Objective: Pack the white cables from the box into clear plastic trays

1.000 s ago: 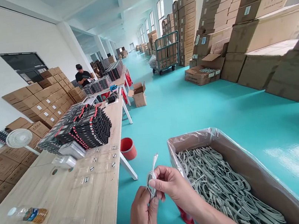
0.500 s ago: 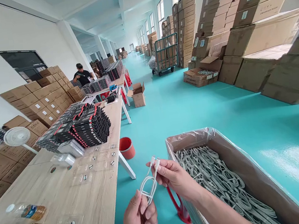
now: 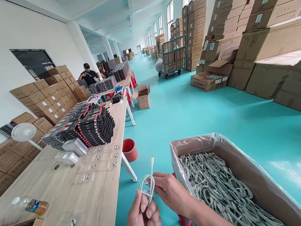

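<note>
My left hand (image 3: 142, 220) and my right hand (image 3: 171, 195) hold a white cable (image 3: 146, 185) in front of me, above the teal floor. The cable is folded into a small loop, with my left fingers curled around it. My right thumb and fingers pinch it higher up, and a white connector end (image 3: 152, 161) sticks upward. To the right, a lined cardboard box (image 3: 197, 140) is full of coiled grey-white cables. It stands just beyond my right forearm.
A long wooden table (image 3: 81, 199) on the left bears clear bags with round stickers, a plastic bottle (image 3: 31, 205), and stacked black boxes (image 3: 90, 127). A red bucket (image 3: 129, 150) stands beside it. Further back, a person (image 3: 88, 75) works among stacked cartons.
My hands have come closer together, and the cable loop is smaller and tighter than half a second ago. The whole scene has shifted slightly right in view.
</note>
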Motion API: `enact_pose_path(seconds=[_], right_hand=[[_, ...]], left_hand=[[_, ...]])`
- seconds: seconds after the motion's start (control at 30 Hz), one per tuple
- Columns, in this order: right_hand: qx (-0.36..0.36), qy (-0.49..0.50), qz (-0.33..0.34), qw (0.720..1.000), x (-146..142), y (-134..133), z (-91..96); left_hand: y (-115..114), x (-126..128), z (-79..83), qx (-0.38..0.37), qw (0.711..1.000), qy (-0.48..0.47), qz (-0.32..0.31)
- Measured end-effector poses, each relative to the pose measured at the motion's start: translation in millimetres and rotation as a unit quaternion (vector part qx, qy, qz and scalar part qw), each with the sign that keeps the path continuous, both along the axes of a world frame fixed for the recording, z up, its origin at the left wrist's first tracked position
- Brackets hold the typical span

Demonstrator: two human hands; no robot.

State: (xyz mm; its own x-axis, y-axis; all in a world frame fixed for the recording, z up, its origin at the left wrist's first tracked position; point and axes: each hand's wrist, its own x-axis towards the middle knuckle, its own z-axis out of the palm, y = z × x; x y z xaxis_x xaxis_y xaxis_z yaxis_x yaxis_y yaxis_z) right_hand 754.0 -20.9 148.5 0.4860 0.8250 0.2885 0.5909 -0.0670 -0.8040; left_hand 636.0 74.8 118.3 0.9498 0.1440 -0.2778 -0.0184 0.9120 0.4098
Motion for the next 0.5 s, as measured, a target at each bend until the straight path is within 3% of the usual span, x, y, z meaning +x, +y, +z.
enact_pose_path(seconds=[0.17,0.27,0.37,0.5], right_hand=[[0.021,0.038,-0.058,0.997,-3,2,-4.9],[0.048,0.049,-0.130,0.989,-4,1,-7.6],[0.078,-0.060,-0.199,0.975,-3,-1,-11.3],[0.071,-0.232,-0.203,0.948,1,0,-17.3]], left_hand=[[0,5,-1.2,-0.054,0.998,-0.005,0.016],[1,9,-7.5,-0.049,0.999,-0.003,0.006],[3,14,-21.7,-0.028,0.999,0.009,-0.019],[5,22,-45.4,0.016,0.999,0.020,-0.039]])
